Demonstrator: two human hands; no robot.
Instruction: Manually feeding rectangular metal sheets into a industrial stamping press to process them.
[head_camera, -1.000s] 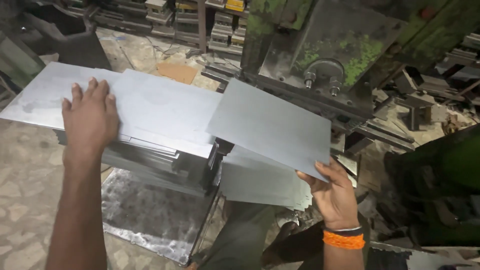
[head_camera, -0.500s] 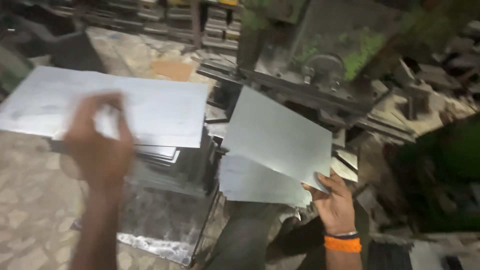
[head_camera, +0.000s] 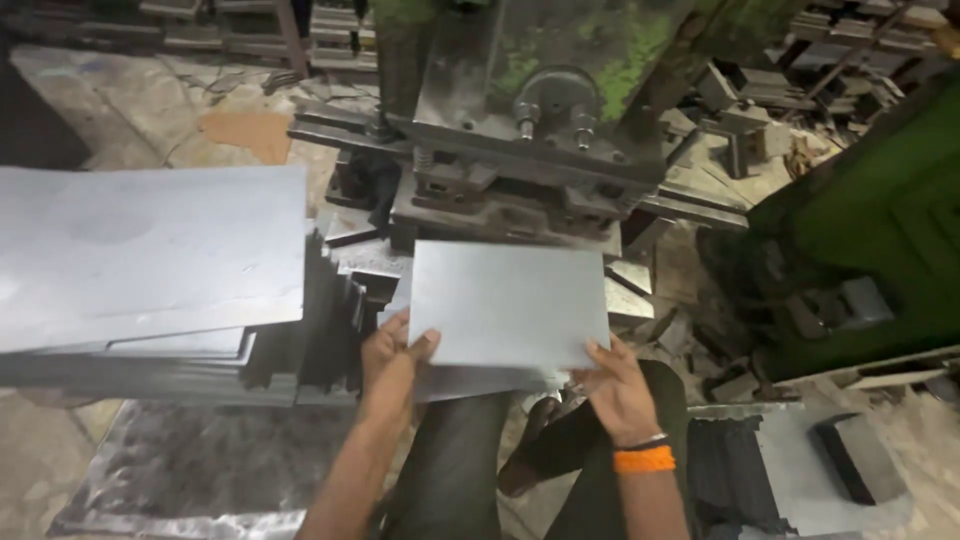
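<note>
Gripping a grey metal sheet (head_camera: 508, 303), left hand (head_camera: 388, 365) and right hand (head_camera: 618, 388) fingers pinched on its near corners, before a press machine (head_camera: 540, 130).

Both hands hold flat grey metal sheet (head_camera: 508, 303) by near edge: left hand (head_camera: 390, 362) at left corner, right hand (head_camera: 618, 388) at right corner, orange wristband (head_camera: 645, 459). Sheet just before green press machine (head_camera: 545, 120). Sheet stack (head_camera: 150, 270) at left.
</note>
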